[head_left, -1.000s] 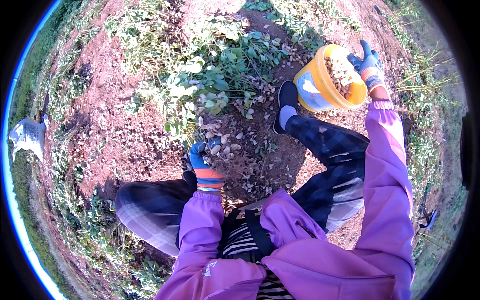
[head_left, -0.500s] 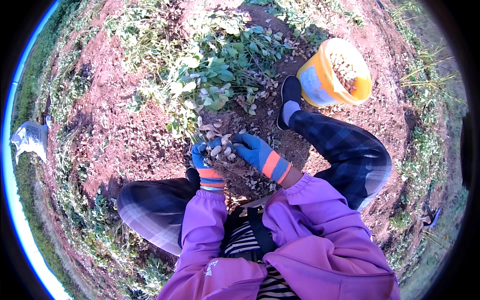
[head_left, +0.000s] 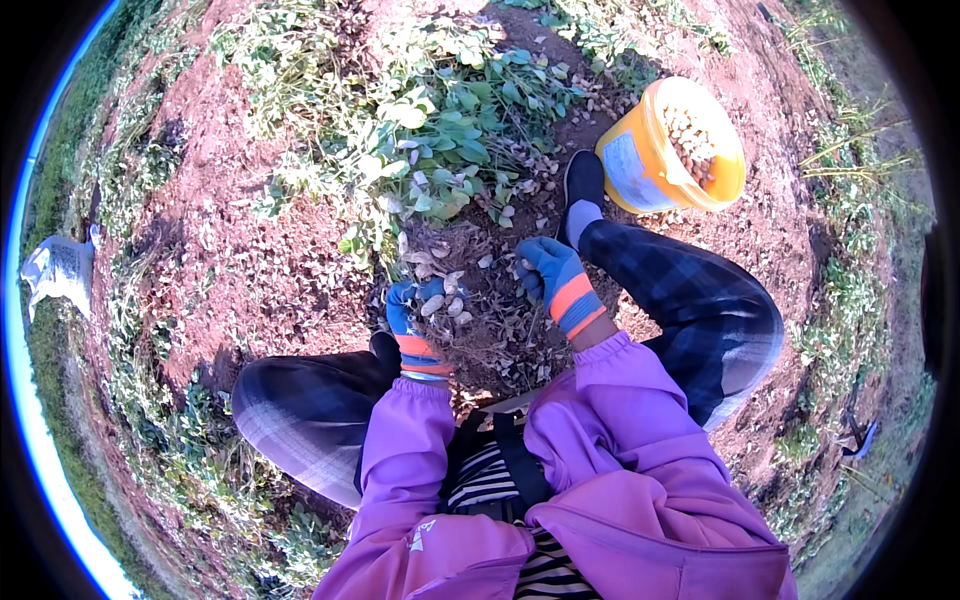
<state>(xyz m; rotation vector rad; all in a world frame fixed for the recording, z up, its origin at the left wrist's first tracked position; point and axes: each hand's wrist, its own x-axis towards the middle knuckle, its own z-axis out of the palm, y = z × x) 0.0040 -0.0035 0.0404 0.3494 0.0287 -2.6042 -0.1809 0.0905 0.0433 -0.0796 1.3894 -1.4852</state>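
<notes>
Reddish soil spreads leftward; left grip holding peanut cluster, right grip pinching pod, bucket rim apart

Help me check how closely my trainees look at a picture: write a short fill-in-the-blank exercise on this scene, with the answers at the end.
1. The left hand and the right hand both wear ____.
2. A cluster of peanuts is held in the ____ hand.
3. Of the two hands, the ____ one is nearer the bucket.
4. The jacket is ____ in colour.

Missing words: gloves; left; right; purple.
</notes>
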